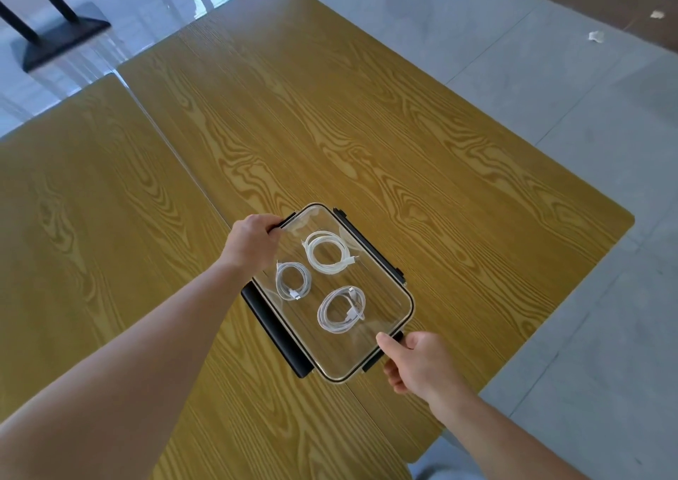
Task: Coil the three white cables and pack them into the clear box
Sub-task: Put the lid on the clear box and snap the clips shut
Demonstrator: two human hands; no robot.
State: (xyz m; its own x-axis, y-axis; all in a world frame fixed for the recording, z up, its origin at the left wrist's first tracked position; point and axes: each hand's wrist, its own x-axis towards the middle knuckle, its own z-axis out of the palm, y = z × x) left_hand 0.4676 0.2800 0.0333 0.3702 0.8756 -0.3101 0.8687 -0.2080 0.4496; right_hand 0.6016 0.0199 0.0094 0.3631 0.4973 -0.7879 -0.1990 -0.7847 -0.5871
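Observation:
The clear box [389,288] with black latches lies on the wooden table, its clear lid on top. Inside lie three coiled white cables: one at the far end [327,253], a smaller one at the left [292,280], one at the near end [341,309]. My left hand [253,239] grips the black latch at the box's far left corner. At the near right corner, my right hand [418,362] holds the black latch, thumb on the lid's edge. A long black latch [275,329] on the left side stands folded out.
The box sits near the seam between two wood-grain tables [330,131]. Grey floor lies to the right and beyond. A black stand base [58,39] stands on the floor at the far left. Two white scraps [596,36] lie on the floor, far right.

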